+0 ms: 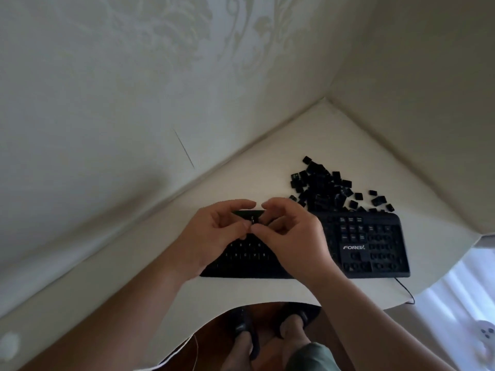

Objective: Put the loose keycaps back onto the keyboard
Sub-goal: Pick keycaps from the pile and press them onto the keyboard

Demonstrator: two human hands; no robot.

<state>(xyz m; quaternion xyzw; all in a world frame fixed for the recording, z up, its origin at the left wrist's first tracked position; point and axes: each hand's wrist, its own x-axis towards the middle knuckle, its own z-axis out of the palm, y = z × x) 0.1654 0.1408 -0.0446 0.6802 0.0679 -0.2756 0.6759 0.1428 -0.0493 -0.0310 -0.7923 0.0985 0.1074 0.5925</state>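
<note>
While both hands are hovering over the keyboard (375, 245), one small keycap (252, 220) is being pinched between them.

Left hand (214, 236) and right hand (292, 234) are curling fingertips together around it; loose keycaps (321, 188), too many to count, are lying heaped just beyond the keyboard's far edge on the white table (267, 162).

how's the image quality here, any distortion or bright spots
Head view: wide-angle bending curves the table edges; window light blows out the lower right; the keyboard and the keycap pile are dim and slightly soft, with only some legends readable.
</note>
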